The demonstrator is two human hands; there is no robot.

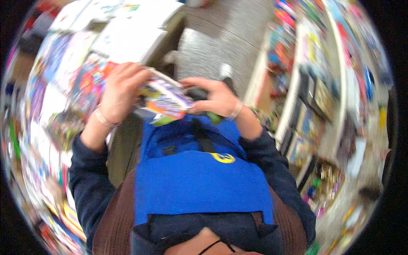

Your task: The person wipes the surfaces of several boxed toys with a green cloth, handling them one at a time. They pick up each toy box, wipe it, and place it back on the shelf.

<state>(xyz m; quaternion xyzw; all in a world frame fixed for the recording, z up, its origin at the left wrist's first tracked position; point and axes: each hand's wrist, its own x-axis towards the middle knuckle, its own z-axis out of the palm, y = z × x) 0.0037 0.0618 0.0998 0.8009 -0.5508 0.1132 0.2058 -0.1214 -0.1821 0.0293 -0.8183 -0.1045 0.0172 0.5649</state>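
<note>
A small printed cardboard box (167, 95), coloured white, purple, orange and green, is tilted in front of my apron. My left hand (124, 87) grips its left end from above. At the box's right end, my right hand (218, 97) curls around a dark object (197, 93), too blurred to name. The thumb and fingertips of that hand are at or very near the box's edge; contact cannot be told. A green patch (215, 118) shows just below the right hand.
At left, a white counter or display table (127, 40) bears colourful packaged goods (89, 79). Shelves (295, 95) packed with goods stand at right. Between them runs a grey floor (216, 44). My blue apron (197, 181) has a yellow emblem. Motion blur hides detail.
</note>
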